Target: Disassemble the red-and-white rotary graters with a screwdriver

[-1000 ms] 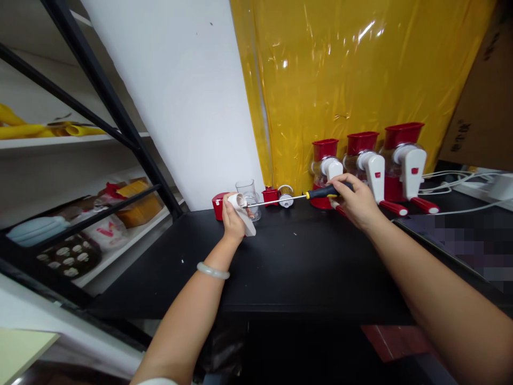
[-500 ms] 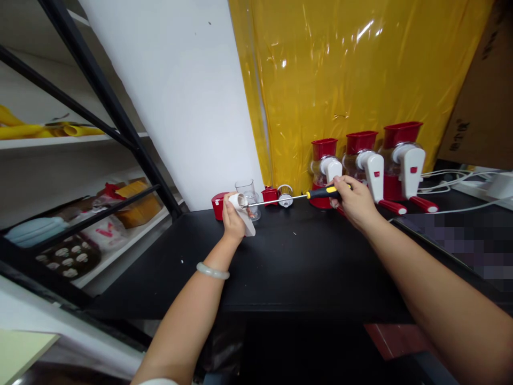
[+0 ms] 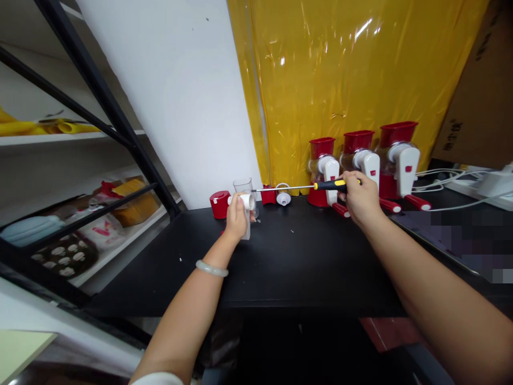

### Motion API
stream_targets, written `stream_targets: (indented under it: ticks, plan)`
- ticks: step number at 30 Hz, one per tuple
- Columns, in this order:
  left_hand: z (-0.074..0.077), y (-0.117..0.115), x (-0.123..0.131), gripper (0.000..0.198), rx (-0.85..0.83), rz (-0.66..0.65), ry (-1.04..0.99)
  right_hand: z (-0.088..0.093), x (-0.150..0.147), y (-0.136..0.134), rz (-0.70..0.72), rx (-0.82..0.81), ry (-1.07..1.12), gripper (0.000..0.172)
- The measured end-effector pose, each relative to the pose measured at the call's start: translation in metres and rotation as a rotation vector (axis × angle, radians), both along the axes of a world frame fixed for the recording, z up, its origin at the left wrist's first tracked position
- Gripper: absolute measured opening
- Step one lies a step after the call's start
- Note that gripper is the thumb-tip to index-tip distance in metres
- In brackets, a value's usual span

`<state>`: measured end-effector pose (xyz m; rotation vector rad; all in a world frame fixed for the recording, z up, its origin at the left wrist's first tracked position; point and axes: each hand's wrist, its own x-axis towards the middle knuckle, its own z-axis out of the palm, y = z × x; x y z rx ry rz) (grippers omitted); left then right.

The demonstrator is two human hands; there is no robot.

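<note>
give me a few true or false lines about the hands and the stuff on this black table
1. The right hand grips a screwdriver with a black and yellow handle. True.
2. The left hand lies empty and flat on the table. False: the left hand is closed around a white plastic part.
3. Three red and white crank machines stand in a row before the yellow plastic sheet. True.
4. A bracelet sits on the right wrist. False: the pale bracelet is on the left wrist.
</note>
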<state>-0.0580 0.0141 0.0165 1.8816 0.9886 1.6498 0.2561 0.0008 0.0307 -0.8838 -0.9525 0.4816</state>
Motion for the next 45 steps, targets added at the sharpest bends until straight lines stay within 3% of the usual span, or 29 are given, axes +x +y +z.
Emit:
stream_targets:
  ticks: [7,15,20,26,32,35,38,40,43,45]
  plan:
    - [0.003,-0.003,0.003,0.048,-0.098,-0.032,0.198,0.008,0.018,-0.012,-0.467,0.004,-0.266,0.018]
    - [0.003,-0.003,-0.001,0.046,-0.349,-0.085,0.498,0.000,-0.005,-0.044,-0.571,0.120,-0.890,0.024]
    - [0.002,-0.006,-0.001,0.047,-0.382,-0.092,0.509,-0.009,0.004,-0.067,-0.610,0.127,-1.203,0.028]
    - [0.002,-0.006,0.002,0.045,-0.369,-0.101,0.464,-0.013,0.002,-0.090,-0.522,-0.108,-1.546,0.037]
    - [0.005,-0.008,0.003,0.046,-0.378,-0.089,0.466,-0.005,-0.028,-0.095,-0.300,-0.664,-1.715,0.026]
    - [0.007,-0.012,0.004,0.050,-0.461,-0.107,0.495,-0.005,-0.042,-0.091,-0.168,-0.781,-1.761,0.027]
    - [0.006,-0.016,0.008,0.054,-0.625,-0.154,0.525,-0.005,-0.051,-0.082,-0.171,-0.751,-1.776,0.028]
    - [0.005,-0.017,0.012,0.057,-0.719,-0.173,0.506,-0.006,-0.056,-0.072,-0.164,-0.606,-1.788,0.028]
    - [0.003,-0.017,0.019,0.059,-0.790,-0.170,0.426,-0.009,-0.065,-0.046,0.069,-0.395,-1.737,0.027]
    - [0.002,-0.016,0.022,0.059,-0.805,-0.168,0.367,-0.013,-0.072,-0.026,0.254,-0.397,-1.670,0.023]
